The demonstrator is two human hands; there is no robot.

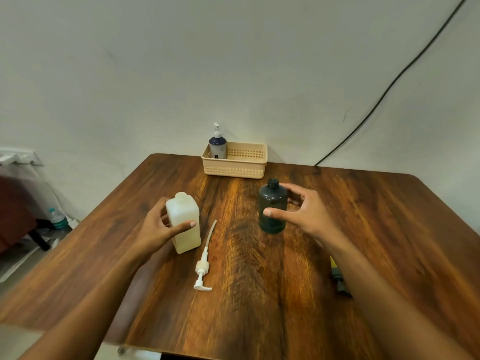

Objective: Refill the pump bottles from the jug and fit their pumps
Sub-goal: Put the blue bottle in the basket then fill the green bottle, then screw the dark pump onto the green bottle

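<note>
A white square jug [185, 229] with its cap on stands upright on the wooden table [259, 294], left of centre. My left hand [155, 229] grips it, thumb across the front and fingers behind. A dark translucent pump bottle [272, 222] stands upright right of centre with its neck open and no pump. My right hand [306, 214] wraps around it, thumb on the front and fingers curled behind. A white pump [203, 268] with its long dip tube lies flat on the table between the jug and the dark bottle.
At the back edge stands a beige perforated basket [241, 172] holding a blue-and-white bottle [217, 148] with its pump fitted. A dark and yellow object [337, 278] lies partly hidden behind my right forearm. A black cable [389, 84] runs down the wall.
</note>
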